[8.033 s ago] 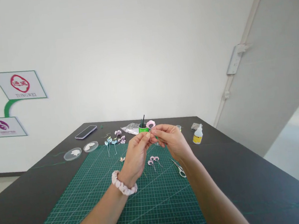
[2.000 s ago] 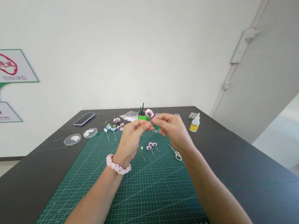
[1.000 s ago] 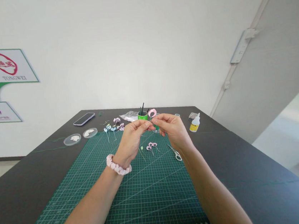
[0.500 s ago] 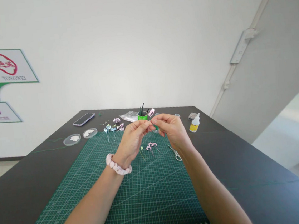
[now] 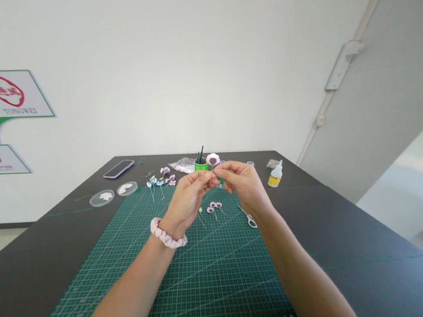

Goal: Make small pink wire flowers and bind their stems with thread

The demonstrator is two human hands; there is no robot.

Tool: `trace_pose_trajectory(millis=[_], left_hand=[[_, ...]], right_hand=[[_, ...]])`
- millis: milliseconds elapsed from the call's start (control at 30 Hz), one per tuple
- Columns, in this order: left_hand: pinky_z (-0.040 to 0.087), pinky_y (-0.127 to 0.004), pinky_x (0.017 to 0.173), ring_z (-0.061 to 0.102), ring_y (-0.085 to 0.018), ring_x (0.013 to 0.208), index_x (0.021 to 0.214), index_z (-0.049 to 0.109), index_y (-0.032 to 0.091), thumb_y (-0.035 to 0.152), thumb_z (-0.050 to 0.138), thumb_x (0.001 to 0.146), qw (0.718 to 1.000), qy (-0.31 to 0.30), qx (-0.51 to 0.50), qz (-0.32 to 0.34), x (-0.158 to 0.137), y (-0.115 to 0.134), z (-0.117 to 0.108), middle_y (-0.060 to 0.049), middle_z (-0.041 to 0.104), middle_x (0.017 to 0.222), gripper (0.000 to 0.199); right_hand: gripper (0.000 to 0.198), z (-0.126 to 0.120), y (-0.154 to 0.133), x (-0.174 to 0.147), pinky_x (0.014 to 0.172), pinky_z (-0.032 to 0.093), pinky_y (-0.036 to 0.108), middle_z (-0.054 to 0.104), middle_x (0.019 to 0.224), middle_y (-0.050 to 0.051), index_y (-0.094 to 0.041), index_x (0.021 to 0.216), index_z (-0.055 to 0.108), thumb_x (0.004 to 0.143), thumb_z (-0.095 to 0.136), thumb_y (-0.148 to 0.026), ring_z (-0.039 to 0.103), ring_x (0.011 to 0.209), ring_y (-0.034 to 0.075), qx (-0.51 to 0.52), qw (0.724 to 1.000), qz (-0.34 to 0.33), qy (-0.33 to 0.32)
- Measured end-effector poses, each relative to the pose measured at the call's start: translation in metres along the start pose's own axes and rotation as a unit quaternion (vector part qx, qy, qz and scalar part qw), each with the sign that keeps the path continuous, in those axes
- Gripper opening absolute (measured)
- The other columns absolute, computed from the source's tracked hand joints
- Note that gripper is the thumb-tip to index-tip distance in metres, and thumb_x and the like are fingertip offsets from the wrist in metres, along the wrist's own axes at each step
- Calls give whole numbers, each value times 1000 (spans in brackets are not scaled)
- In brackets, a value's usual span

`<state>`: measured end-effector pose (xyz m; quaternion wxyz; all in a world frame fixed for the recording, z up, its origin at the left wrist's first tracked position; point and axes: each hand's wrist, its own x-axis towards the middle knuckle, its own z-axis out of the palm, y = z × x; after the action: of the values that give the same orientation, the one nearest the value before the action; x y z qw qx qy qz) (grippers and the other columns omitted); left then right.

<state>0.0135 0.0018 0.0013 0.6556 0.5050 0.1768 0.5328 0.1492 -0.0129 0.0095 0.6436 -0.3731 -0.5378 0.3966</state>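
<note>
Both hands meet over the far part of the green cutting mat (image 5: 195, 282), raised above it. Between their fingertips stands a pink petal ring on a thin stem, a craft flower (image 5: 212, 159) with an open middle. My left hand (image 5: 192, 191), a scrunchie on its wrist, pinches the stem from the left. My right hand (image 5: 242, 180) pinches it from the right, thumb against forefinger. Below them on the mat lie several small pink flowers (image 5: 213, 207) on wire stems and a small green leaf (image 5: 200, 210) on a stem. White-handled scissors (image 5: 251, 220) rest to the right.
A glue bottle (image 5: 275, 174) stands on the right of the black table. Behind the hands are a green can (image 5: 201, 164) with tools and a plastic bag (image 5: 182, 165). Leftward lie blue leaves (image 5: 154, 181), purple flowers (image 5: 170, 180), two clear dishes (image 5: 102, 198) and a phone (image 5: 119, 169).
The pink flower has turned about its stem between my fingers, from nearly edge-on to facing me. Both hands stay in almost the same place.
</note>
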Motion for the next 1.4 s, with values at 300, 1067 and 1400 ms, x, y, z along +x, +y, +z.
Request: trace_pose_trajectory(millis=[300,1067,1400], left_hand=[[45,-28,80,58,-12,71,65,72,13,27,74,75,1000,7,-3,-1,0,-2,0,-2,67,67,17],[45,-29,80,57,-13,72,62,69,15,28,71,78,1000,-4,14,19,0,-3,0,-2,63,66,21],[46,-29,80,56,-13,72,61,67,15,28,70,78,999,0,7,33,-1,-3,4,-1,62,66,21]], right_hand=[[15,2,-1,1,38,28,22,59,51,-3,-17,65,72,65,77,-32,39,40,7,7,1000,2,4],[17,4,-4,2,38,27,21,59,50,-3,-17,62,71,63,78,-32,38,38,6,16,1000,7,-1],[21,6,-5,1,36,26,20,58,49,-4,-17,63,70,62,81,-35,37,37,5,33,999,12,-5]])
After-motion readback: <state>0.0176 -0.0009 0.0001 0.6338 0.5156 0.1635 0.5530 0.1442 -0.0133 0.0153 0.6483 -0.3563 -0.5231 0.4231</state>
